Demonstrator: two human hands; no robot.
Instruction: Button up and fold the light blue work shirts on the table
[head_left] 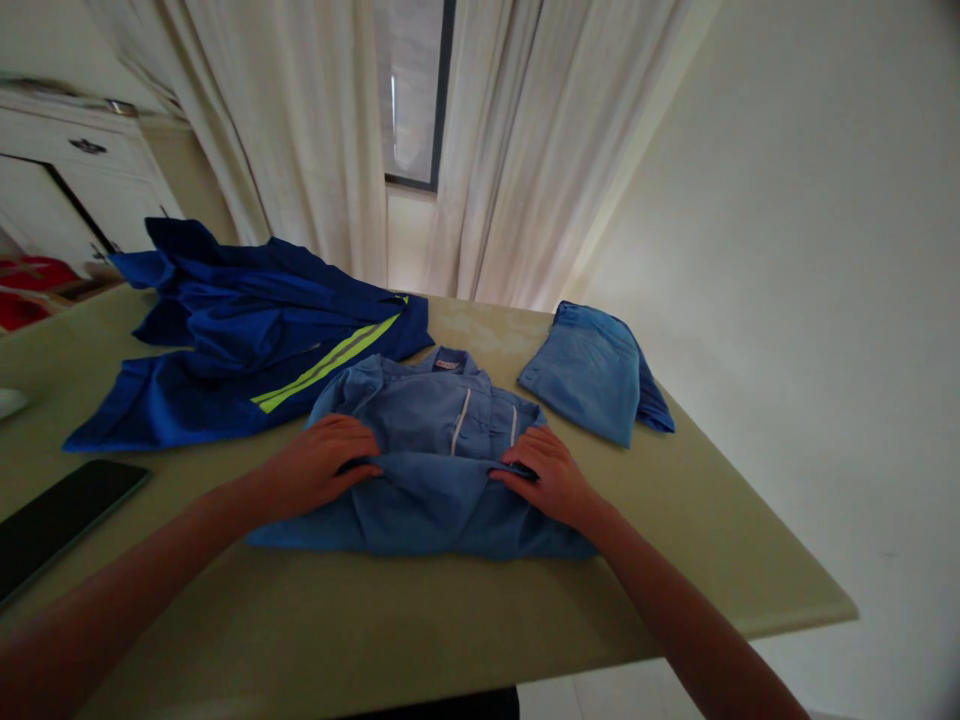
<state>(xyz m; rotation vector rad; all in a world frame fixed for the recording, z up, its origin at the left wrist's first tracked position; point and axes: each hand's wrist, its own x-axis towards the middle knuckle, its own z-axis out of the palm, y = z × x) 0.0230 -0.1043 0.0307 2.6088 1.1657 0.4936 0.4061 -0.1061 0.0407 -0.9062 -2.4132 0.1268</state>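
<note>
A light blue work shirt lies in front of me with its collar at the far side and its lower part folded up over the front. White-edged chest pockets show above the fold. My left hand pinches the folded edge at its left, thumb below and fingers on top. At the right end of the same edge, my right hand grips the cloth between thumb and fingers. Cloth under both hands is hidden.
Behind and left lies a rumpled dark blue garment with a yellow-green reflective stripe. A folded blue garment rests at the table's right edge. A phone lies at left on the table. Curtains and a cabinet stand beyond.
</note>
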